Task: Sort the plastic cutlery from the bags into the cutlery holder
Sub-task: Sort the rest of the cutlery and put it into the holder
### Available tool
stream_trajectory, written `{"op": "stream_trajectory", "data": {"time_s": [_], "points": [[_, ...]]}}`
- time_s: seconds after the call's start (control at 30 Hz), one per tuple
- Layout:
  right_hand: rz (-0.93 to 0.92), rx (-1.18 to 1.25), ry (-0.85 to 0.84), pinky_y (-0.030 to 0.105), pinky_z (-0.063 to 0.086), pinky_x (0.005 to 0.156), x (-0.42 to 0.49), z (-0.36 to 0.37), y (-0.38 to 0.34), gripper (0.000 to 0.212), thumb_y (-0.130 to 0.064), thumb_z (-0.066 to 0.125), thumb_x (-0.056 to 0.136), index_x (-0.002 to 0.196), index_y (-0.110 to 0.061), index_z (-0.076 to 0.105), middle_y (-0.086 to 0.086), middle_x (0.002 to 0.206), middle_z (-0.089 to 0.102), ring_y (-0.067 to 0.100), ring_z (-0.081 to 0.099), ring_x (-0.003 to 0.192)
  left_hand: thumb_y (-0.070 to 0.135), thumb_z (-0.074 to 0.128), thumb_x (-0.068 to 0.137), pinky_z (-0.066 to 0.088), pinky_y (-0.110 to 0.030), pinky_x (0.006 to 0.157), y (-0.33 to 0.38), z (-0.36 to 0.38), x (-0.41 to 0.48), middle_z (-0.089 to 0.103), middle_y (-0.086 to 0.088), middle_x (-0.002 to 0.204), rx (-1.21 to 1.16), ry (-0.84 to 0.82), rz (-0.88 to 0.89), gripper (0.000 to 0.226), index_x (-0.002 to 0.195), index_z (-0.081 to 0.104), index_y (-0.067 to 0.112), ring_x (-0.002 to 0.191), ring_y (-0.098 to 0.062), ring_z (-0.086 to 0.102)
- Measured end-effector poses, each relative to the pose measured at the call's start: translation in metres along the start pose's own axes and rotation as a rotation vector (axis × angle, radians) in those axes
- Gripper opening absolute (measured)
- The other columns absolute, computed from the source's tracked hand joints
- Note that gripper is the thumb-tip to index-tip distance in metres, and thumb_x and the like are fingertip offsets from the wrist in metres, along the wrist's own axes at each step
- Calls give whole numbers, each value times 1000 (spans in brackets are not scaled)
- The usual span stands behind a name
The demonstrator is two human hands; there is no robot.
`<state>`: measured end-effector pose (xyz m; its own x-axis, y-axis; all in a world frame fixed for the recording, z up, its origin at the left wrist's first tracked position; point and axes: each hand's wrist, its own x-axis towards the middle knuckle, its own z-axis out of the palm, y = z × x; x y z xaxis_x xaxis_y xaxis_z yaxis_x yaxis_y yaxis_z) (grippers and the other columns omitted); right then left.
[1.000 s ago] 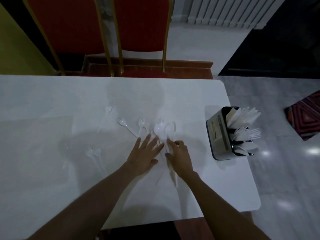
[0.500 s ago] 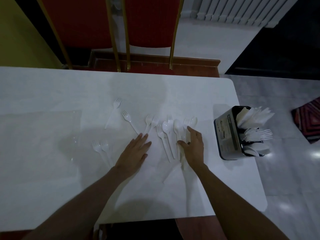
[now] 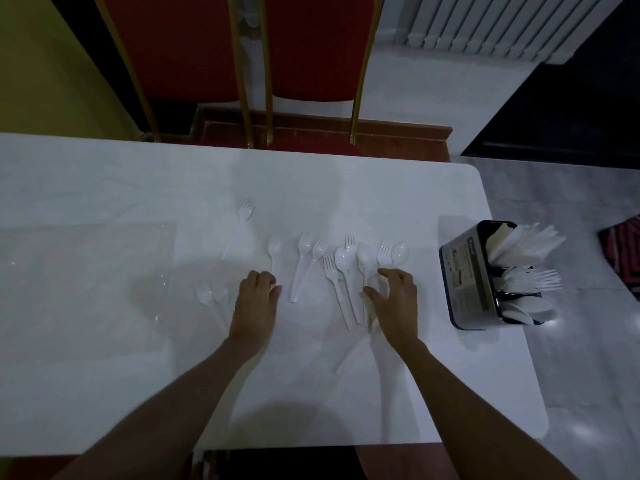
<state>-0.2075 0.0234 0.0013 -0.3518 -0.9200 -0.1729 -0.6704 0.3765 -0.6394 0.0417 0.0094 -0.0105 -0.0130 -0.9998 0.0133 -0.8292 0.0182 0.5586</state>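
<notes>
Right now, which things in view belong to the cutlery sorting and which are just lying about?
Job: loose forks, spoons, cutlery holder, clear bag.
Lying about: red chairs, radiator, rug.

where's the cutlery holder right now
In the head view, the cutlery holder stands on the table near its right edge, just right of the right hand and the rightmost spoon.
</notes>
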Motion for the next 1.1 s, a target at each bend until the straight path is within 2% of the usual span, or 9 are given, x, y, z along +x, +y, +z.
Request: {"op": "stream_trajectory", "data": {"time_s": [0.07,0.17,0.3,0.43,0.6,0.7,0.8,0.97,1.1], "points": [[-14,-22,-6,25,35,94,0,0,0,45,-27,72,84,124,-16,57,5,131,51,24,46,120,22,65,88,43,-32,75,9,0,16,54,-14,96,-74,-19,-236,24,97,57,1,88,-27,53],[-34,-48,10,31,39,99,3,0,-2,43,-26,70,86,124,-16,56,6,130,52,25,47,118,27,71,82,42,-33,78,12,5,38,58,-16,98,-67,-119,-349,32,96,58,1,92,-29,56],[-65,-79,16,39,42,101,9,1,-11,39,-26,68,88,124,-16,57,7,129,54,27,49,116,20,64,85,42,-30,70,12,1,52,69,-13,88,-36,-173,-371,19,86,67,1,88,-29,65],[-166,-95,33,36,44,95,12,10,-25,32,-23,67,88,119,-16,61,7,124,58,26,50,112,12,58,84,47,-36,75,1,-15,71,69,-17,90,-60,-33,-359,17,85,70,0,87,-33,63],[-287,-67,-119,25,45,84,13,31,-52,21,-18,61,91,112,-16,66,3,109,65,20,57,99,15,59,79,27,-37,83,-37,-26,110,63,-22,100,208,7,-292,18,86,71,3,103,-35,52],[-308,-130,-201,7,35,67,12,46,-69,14,-20,59,94,100,-11,68,4,95,69,13,58,80,11,60,79,36,-39,85,-45,-25,111,61,-24,100,177,2,-285,15,88,67,0,101,-37,53],[-137,-161,-218,15,32,57,11,59,-84,23,-34,61,92,87,-11,62,2,81,65,10,52,68,2,60,78,45,-42,76,-42,-25,105,58,-26,99,103,28,-276,15,92,61,-4,90,-41,57],[69,-156,-224,30,50,77,14,82,-97,63,-63,62,80,108,-7,57,5,97,66,21,64,90,4,62,80,47,-42,79,-38,-27,103,62,-26,102,-2,-34,-418,30,107,51,-6,98,-41,58],[150,-162,-225,31,45,87,17,86,-105,66,-52,68,82,122,-3,50,9,117,62,27,60,110,10,68,79,48,-40,82,-31,-30,93,62,-25,109,-33,-130,-487,42,113,50,-7,103,-40,59]]}}
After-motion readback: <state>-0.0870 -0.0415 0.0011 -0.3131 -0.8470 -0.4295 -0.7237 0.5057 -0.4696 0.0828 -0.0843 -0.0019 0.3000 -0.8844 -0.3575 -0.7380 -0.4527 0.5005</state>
